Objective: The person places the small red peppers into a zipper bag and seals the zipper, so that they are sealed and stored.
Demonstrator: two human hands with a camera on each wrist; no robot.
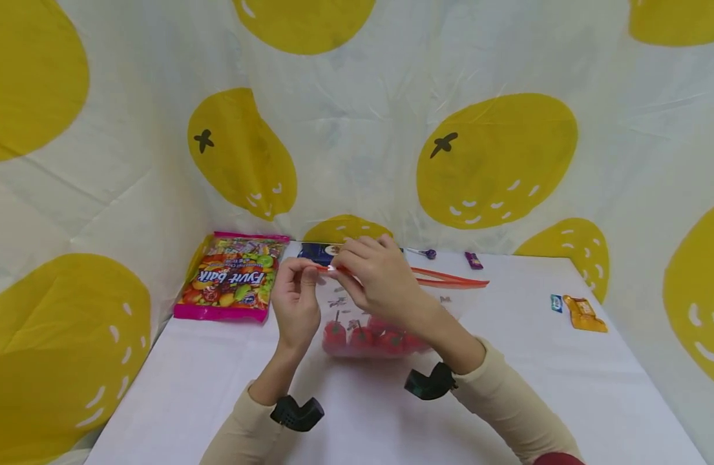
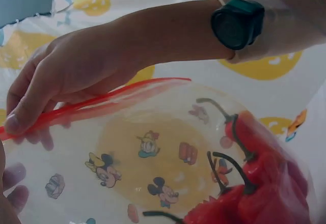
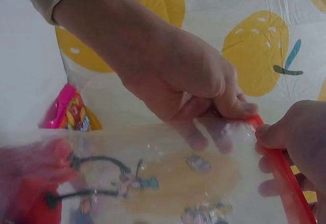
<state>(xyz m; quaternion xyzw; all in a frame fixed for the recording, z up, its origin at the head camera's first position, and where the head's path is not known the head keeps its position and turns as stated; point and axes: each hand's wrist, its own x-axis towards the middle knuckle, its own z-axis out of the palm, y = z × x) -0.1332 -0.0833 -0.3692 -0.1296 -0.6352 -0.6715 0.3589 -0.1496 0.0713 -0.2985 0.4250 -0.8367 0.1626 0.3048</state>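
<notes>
A clear plastic zip bag (image 1: 362, 300) with small cartoon prints and a red zip strip (image 1: 452, 281) is held up over the table. Several red peppers (image 2: 265, 178) with dark green stems lie in its bottom. At one end of the strip, my left hand (image 1: 295, 303) pinches the red edge between thumb and fingers. Right beside it my right hand (image 1: 380, 274) pinches the same strip, thumb against fingers. Beyond the right hand the strip's two red edges stand apart, then meet at the far end. Seen from the right wrist, both thumbs (image 3: 272, 134) are close together on the strip.
A colourful candy bag (image 1: 225, 274) lies at the back left. Behind the hands is a dark blue packet (image 1: 313, 252), with purple-handled scissors (image 1: 429, 254) to its right. Farther right are a small purple wrapper (image 1: 473, 260), a blue-green packet (image 1: 557, 303) and an orange packet (image 1: 585, 314).
</notes>
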